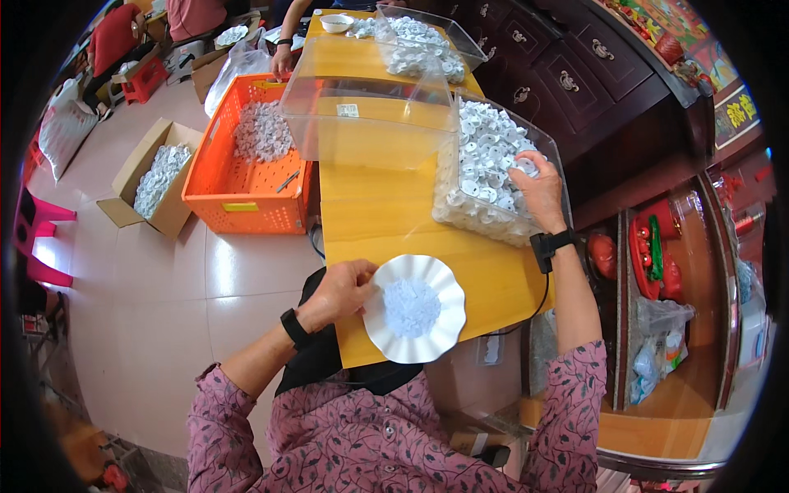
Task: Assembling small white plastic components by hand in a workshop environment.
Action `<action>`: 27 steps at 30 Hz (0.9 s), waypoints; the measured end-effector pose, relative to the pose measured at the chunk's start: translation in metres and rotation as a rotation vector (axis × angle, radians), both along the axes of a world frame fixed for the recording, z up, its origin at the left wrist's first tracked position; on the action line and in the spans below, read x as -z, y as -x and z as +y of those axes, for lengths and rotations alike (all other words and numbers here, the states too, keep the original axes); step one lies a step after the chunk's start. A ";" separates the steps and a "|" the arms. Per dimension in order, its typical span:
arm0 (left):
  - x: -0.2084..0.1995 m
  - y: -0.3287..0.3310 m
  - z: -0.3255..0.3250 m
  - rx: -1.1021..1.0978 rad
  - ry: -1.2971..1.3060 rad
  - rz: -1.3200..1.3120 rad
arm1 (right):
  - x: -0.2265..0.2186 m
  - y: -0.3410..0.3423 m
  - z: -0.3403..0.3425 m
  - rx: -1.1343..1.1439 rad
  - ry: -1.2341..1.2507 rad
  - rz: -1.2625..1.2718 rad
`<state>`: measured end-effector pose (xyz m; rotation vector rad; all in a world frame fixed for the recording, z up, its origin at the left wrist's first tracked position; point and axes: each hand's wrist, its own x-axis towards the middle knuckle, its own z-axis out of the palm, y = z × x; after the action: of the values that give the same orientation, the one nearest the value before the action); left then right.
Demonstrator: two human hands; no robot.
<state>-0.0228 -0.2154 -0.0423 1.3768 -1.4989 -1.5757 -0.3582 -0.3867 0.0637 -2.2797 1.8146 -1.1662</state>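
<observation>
My left hand (341,292) grips the left rim of a white scalloped plate (415,308) that rests at the near edge of the yellow surface (386,209), right in front of me. A small heap of pale blue-white bits (411,306) lies in the middle of the plate. My right hand (538,191) reaches out to the far right, down into a clear plastic bin (501,168) that is full of small white ring-shaped pieces (485,156); my fingers are closed on one of those pieces at the right side of the bin. Both of my wrists carry a black band, and a thin black cord runs from the right one along the surface edge.

Farther along the surface stands an empty clear plastic bin (370,107), tilted up on its side, and beyond it another clear bin (427,41) with more white pieces, next to a little white bowl (335,23). On the floor to the left sits an orange crate (246,160) holding a pile of white pieces, and left of it an open cardboard box (156,185) with the same kind of pieces. At the far end another person's hand (282,59) rests near a plastic bag.
</observation>
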 end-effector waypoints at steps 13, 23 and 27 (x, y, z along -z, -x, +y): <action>0.003 -0.012 0.016 -0.058 0.165 -0.140 | 0.019 -0.114 0.104 -0.420 -0.094 0.102; 0.014 -0.027 0.024 -0.040 0.156 -0.084 | 0.099 -0.123 0.087 -0.478 -0.219 0.262; 0.008 -0.028 0.025 -0.121 0.030 -0.004 | 0.100 -0.120 0.087 -0.465 -0.252 0.301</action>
<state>0.0057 -0.1907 -0.0506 1.4269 -1.4088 -1.4712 -0.2383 -0.2998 -0.0366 -2.6156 1.2833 -0.5197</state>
